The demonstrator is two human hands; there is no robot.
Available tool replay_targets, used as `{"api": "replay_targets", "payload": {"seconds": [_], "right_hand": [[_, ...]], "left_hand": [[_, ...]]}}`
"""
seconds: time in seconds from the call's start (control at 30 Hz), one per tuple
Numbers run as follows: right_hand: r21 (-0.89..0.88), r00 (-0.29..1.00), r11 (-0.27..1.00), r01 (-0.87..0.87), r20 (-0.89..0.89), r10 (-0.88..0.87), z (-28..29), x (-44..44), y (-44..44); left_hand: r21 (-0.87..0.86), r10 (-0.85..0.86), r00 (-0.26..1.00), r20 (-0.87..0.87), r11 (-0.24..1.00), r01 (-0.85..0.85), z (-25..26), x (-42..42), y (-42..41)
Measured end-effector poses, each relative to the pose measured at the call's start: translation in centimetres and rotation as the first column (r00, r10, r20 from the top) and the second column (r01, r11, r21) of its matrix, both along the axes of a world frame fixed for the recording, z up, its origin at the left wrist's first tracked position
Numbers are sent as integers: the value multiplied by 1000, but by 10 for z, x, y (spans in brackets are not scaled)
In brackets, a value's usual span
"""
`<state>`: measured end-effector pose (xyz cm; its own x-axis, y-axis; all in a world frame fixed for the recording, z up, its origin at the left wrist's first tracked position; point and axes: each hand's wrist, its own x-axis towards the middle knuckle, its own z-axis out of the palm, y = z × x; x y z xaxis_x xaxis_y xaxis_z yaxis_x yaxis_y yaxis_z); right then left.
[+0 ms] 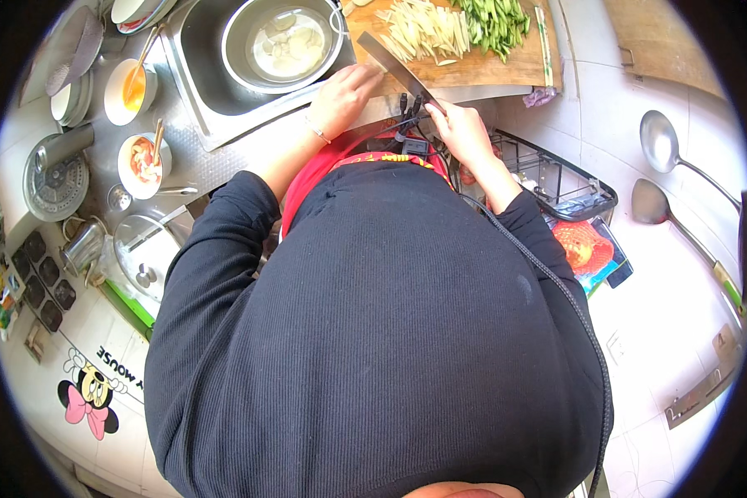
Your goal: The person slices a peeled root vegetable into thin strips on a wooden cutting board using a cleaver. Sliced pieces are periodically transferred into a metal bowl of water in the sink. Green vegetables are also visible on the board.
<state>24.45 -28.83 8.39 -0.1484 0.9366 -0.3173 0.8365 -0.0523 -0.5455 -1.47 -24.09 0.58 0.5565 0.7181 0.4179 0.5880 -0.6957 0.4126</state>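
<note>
A kitchen knife (398,71) is in my right hand (464,127), its blade slanting up and left over the front left part of a wooden cutting board (498,71). My left hand (347,93) rests at the board's left front corner, fingers bent over something small and pale beside the blade; its exact shape is hidden. Pale vegetable strips (426,28) lie in a pile behind the knife, and cut green vegetable pieces (495,25) lie to their right. Left of the board, a metal basin (233,59) in the sink holds water and pale slices (289,46).
On the steel counter at left stand a bowl of orange-yellow liquid (115,93) and a bowl of pinkish pieces (143,165), both with chopsticks. A glass lid (140,249) lies nearer. A black wire rack (554,174) is at right; a ladle (660,140) and a spatula (650,202) hang beyond.
</note>
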Motion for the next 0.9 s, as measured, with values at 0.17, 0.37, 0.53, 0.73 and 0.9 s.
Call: {"api": "replay_targets", "payload": {"seconds": [0.17, 0.37, 0.53, 0.73, 0.9], "right_hand": [[57, 997, 997, -61, 55, 58, 7, -3, 3], [84, 999, 996, -9, 54, 4, -8, -18, 10], [59, 997, 998, 36, -76, -31, -15, -8, 2], [15, 999, 1000, -27, -23, 27, -4, -2, -1], [42, 990, 992, -122, 74, 118, 9, -7, 10]], "left_hand": [[-11, 0, 1000, 2, 1000, 0, -4, 1, -1], [-21, 12, 1000, -19, 1000, -13, -3, 2, -2], [-44, 25, 1000, -19, 999, -26, -5, 1, -6], [-52, 15, 1000, -19, 999, -16, -7, 0, -4], [-53, 9, 999, -40, 999, -11, -10, 0, -5]]}}
